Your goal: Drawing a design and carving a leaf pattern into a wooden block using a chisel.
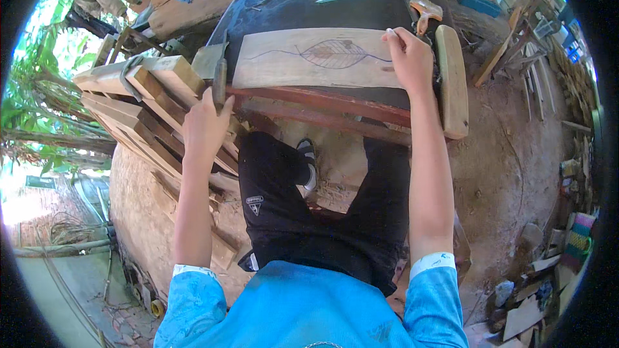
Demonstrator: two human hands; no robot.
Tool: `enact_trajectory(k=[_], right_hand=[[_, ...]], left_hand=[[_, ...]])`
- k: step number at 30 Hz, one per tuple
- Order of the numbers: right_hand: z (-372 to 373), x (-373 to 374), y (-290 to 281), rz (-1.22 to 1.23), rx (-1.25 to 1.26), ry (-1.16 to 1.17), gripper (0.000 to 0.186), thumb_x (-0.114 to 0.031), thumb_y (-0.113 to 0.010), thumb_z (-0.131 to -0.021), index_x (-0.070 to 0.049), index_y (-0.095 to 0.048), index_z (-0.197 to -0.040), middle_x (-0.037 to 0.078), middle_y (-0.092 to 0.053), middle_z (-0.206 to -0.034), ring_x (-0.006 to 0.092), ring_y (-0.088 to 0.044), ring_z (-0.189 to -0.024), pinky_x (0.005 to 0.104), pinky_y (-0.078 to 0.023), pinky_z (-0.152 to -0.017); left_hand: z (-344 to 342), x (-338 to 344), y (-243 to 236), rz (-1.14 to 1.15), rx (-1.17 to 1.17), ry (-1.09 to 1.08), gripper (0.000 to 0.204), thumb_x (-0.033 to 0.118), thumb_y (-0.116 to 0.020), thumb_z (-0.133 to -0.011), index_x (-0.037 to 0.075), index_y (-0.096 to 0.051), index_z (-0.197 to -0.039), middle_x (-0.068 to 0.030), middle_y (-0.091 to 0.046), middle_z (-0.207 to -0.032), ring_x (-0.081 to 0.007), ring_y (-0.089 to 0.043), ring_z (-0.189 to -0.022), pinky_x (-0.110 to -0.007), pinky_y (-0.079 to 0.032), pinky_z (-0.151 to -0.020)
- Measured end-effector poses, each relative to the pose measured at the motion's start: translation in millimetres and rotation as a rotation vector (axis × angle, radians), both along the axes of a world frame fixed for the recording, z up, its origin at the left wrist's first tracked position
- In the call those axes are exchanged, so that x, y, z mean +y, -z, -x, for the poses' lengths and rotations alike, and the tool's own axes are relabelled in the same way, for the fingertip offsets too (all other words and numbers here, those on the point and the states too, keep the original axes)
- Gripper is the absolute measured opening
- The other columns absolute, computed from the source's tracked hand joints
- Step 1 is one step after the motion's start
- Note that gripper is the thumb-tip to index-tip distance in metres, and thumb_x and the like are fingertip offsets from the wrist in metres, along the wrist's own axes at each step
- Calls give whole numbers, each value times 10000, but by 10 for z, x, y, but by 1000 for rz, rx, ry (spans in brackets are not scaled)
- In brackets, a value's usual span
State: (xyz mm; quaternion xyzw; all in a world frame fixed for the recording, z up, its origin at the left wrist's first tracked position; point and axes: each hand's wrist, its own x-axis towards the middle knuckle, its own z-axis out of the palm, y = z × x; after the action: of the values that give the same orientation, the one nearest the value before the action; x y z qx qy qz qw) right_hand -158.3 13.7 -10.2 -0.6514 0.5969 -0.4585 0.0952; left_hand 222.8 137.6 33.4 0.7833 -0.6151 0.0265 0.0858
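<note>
A pale, flat wooden board (264, 72) lies top middle; its purple leaf drawing (333, 53) looks done, with no cuts seen yet. The left hand (205, 125) is at a brown-handled tool (220, 79); the right hand (412, 61) curls over the board's right end. I can't tell if either grips.

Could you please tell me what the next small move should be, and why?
Perhaps flatten the right hand on the board to steady it: that hand is curled at the board's right end, while the left hand is at the tool handle beyond its left end.
</note>
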Motion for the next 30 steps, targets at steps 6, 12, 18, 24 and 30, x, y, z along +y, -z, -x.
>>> enact_trajectory(k=[6, 12, 18, 24, 30], right_hand=[[19, -16, 34, 43, 4, -15, 304, -366, -620, -995, -97, -715, -889, 145, -698, -740, 379, -691, -724, 480, -504, -641], [18, -11, 19, 53, 0, -16, 305, -369, -625, -990, -96, -715, -887, 149, -699, -742, 387, -691, -726, 487, -505, -638], [39, -80, 123, 49, 26, -9, 296, -339, -627, -979, -77, -682, -851, 163, -690, -744, 405, -676, -724, 477, -502, -638], [6, -46, 34, 79, 196, 93, 171, -232, -665, -924, -116, -711, -1041, 118, -693, -976, 330, -689, -934, 449, -538, -805], [-349, 255, 41, 128, 472, 192, 419, -314, -644, -963, -128, -645, -1338, 164, -599, -1345, 370, -559, -1273, 511, -422, -1088]], left_hand=[[34, 9, -206, 433, 2, 195, 411, 339, -698, -972, 78, -664, -1287, -193, -740, -1023, -399, -718, -930, -476, -557, -808], [145, -250, -481, 810, 92, 347, 373, 238, -759, -948, 66, -670, -1267, -93, -681, -1092, -256, -671, -935, -360, -527, -871], [809, -512, -587, 1201, 481, 718, 378, 216, -765, -931, 57, -663, -1259, -123, -692, -1105, -276, -681, -951, -357, -538, -856], [1631, -527, -450, 875, 127, 1157, 631, 420, -829, -796, 196, -653, -1359, -13, -615, -855, -204, -625, -741, -334, -543, -655], [1745, -283, -64, 744, 231, 1134, 742, 376, -808, -781, 120, -547, -1426, 12, -584, -907, -158, -618, -768, -295, -539, -637]])
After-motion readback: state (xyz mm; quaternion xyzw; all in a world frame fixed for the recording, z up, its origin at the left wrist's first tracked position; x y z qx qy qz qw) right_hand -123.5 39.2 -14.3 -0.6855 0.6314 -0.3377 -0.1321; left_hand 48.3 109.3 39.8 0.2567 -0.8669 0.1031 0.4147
